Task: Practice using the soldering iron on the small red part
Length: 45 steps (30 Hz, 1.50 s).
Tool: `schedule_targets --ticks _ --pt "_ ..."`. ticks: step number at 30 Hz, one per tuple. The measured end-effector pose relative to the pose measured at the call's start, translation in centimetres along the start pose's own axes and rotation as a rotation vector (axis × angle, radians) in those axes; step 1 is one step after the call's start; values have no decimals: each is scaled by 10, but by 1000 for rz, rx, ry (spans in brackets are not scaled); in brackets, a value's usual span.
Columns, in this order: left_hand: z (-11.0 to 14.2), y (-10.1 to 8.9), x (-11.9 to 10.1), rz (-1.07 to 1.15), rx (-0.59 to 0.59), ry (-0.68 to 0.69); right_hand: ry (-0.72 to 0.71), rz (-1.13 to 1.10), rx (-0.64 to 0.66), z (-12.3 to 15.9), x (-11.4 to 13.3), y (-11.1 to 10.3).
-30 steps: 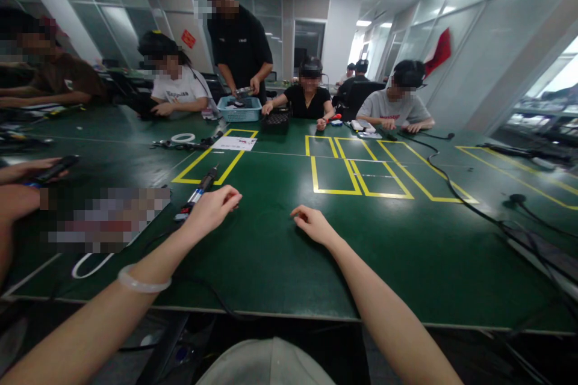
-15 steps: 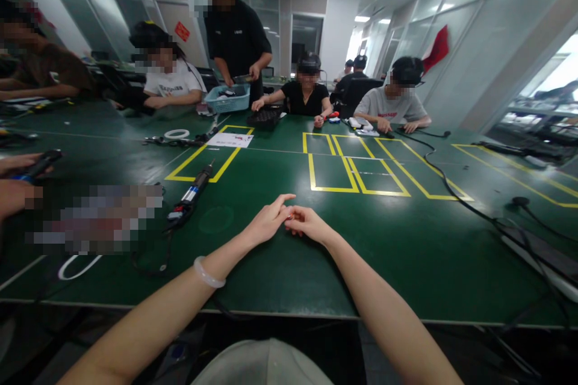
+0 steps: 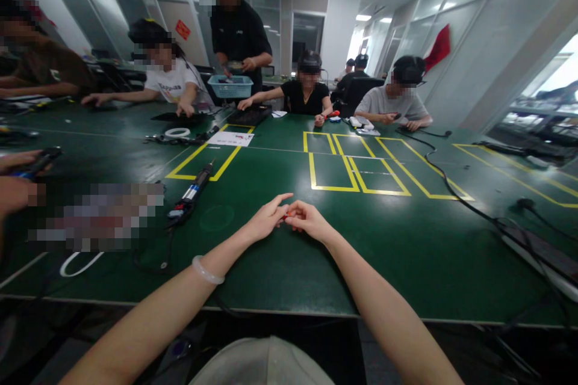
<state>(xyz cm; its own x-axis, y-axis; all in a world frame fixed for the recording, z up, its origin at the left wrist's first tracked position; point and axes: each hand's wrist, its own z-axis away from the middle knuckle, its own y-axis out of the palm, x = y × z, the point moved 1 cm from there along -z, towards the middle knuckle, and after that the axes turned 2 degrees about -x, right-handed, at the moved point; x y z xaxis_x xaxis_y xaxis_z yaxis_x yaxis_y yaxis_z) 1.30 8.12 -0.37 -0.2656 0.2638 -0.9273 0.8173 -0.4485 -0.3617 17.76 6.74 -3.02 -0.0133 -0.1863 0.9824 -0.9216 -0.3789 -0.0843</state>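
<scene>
My left hand (image 3: 267, 218) and my right hand (image 3: 309, 221) meet at the fingertips above the green table (image 3: 289, 277). A tiny red spot (image 3: 285, 217) shows between them, too small to name; it could be a nail or a small piece. The fingers of my right hand are bent together in a pinch. On my left hand the index finger points forward, while the other fingers curl in towards the red spot. A pale bangle (image 3: 208, 271) circles my left wrist. Left of my hands lies an electric screwdriver (image 3: 192, 192) with a cord.
Yellow tape outlines (image 3: 334, 189) mark the table, and a white paper (image 3: 231, 139) lies across one. A black cable (image 3: 445, 177) runs along the right. Co-workers sit opposite; a standing person has a blue basket (image 3: 231, 87). Another person's hand (image 3: 18, 192) is at far left.
My fingertips have parted slightly, and more red shows between them. Opposite, the person in white now reaches over a dark flat thing on the table. The black tray there has shifted left.
</scene>
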Motion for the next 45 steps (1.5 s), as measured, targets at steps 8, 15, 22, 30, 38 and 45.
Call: schedule_targets --ticks 8,15,22,30,38,45 --pt "16 -37 4 -309 -64 -29 -52 90 -101 -3 -7 -9" --pt "87 -138 2 -1132 -445 -223 -46 173 -149 -3 -11 -17" --pt "142 -189 28 -1247 -373 -661 -26 199 -146 -2 -8 -14" --pt "132 -178 44 -1295 -274 -548 -147 434 -223 2 7 -11" --pt "120 -158 42 -1409 -241 -348 -149 505 -230 1 8 -9" --pt "102 -135 43 -1338 -268 -328 -176 530 -221 2 10 -8"
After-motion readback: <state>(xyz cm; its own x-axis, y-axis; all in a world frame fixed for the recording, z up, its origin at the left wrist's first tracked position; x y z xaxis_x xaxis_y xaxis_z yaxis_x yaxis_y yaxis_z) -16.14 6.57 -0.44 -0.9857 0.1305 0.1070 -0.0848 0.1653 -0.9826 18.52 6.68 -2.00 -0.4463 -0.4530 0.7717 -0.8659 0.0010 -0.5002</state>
